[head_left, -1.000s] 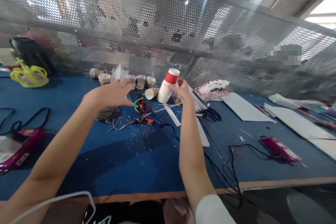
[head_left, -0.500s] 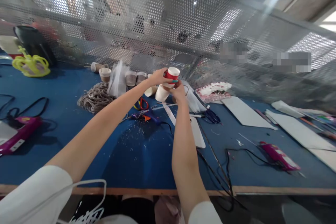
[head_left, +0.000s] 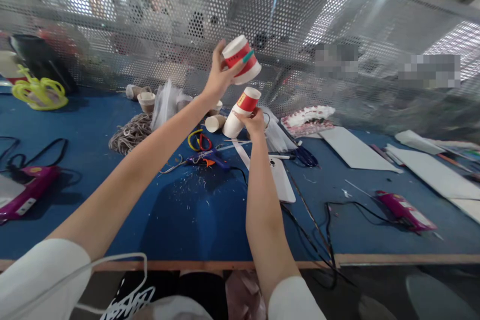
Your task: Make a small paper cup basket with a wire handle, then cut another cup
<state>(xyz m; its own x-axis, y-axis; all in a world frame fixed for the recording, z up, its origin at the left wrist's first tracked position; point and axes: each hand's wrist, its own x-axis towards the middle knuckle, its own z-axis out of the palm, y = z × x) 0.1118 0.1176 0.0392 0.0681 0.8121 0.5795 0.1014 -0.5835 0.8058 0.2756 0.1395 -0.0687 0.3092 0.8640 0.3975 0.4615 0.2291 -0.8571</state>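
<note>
My left hand [head_left: 218, 76] is raised in front of the metal mesh, closed around a red-and-white paper cup [head_left: 237, 53] that tilts to one side. Below it, my right hand [head_left: 255, 123] grips a leaning stack of paper cups [head_left: 247, 102], red-banded at the top and white lower down. The two hands are apart, with a gap between the cup and the stack. Beside the stack's base lies a beige cup-like piece [head_left: 215, 123]. Scissors with yellow and red handles [head_left: 202, 142] and a blue glue gun [head_left: 210, 158] lie nearer me.
A bundle of grey cord [head_left: 130, 134] and clear plastic sheets [head_left: 165, 106] lie left of centre. A white phone [head_left: 283, 182] rests beside my right forearm. Magenta corded tools [head_left: 407, 213] lie at both sides. The perforated metal screen [head_left: 180, 35] stands behind the table.
My left hand has risen with one cup, now apart from the stack. The stack's red-banded top shows in my right hand, which stays close to its earlier place.
</note>
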